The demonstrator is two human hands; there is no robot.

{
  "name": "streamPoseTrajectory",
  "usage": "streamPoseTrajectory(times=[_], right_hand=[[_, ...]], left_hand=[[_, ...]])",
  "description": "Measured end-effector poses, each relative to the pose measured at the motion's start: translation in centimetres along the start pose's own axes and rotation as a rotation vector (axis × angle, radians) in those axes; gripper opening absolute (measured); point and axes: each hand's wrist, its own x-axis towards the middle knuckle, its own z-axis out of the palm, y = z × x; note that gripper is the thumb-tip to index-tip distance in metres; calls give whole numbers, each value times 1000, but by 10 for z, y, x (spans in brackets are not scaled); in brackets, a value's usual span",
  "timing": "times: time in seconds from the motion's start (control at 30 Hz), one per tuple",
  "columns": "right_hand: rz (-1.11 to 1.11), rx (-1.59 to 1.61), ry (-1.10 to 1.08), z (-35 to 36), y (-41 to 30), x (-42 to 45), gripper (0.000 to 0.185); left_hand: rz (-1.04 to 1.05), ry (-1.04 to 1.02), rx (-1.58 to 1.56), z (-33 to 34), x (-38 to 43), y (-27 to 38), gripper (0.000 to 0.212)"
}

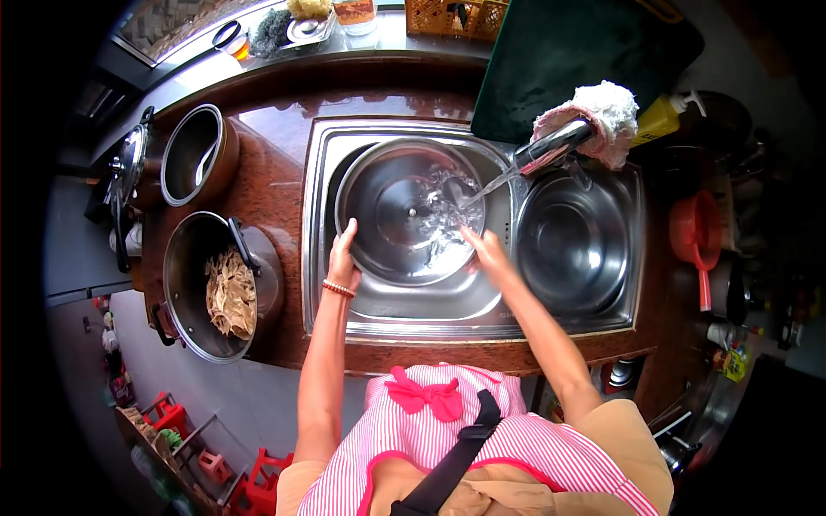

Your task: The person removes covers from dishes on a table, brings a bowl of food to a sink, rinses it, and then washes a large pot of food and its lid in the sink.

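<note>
A round metal pot lid or shallow basin (387, 200) with a small knob at its middle lies over the left sink basin (413, 306). My left hand (345, 258) grips its lower left edge, thumb on top. At its lower right edge is my right hand (485, 253), with the thumb over the rim and the other fingers hidden. Water runs from the metal faucet (555, 145) onto the right part of the lid or basin and splashes there. A white and pink cloth (606, 113) is wrapped about the faucet.
Right of the hands is a round sink basin (571, 248). On the left counter stand a large pot (268, 284) with brown, leaf-like pieces and a smaller pot (229, 155) with a spoon. A dark green board (581, 51) leans behind the faucet; a red dipper (695, 226) is at right.
</note>
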Motion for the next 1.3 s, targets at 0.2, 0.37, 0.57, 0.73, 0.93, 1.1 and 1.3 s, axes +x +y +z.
streamPoseTrajectory(times=[0.2, 0.37, 0.57, 0.73, 0.93, 1.1, 1.3], right_hand=[[-30, 222, -18, 3, 3, -11, 23], [-191, -54, 220, 0, -19, -13, 25], [-496, -465, 330, -13, -35, -11, 24], [-646, -794, 231, -39, -73, -23, 29], [-500, -817, 16, -60, -88, -3, 27], [-547, -890, 41, -56, -85, 19, 25], [-849, -1311, 617, 4, -58, 32, 76]], left_hand=[[-15, -15, -135, 5, 16, -32, 20], [-179, -6, -472, 21, 22, -66, 16], [-449, -80, -19, 38, 21, -106, 28], [-142, -29, 522, 17, 42, -45, 19], [180, -118, 878, 23, 63, 7, 23], [1, -198, 614, 31, 56, 11, 24], [87, -5, 470, 30, 26, -17, 33]])
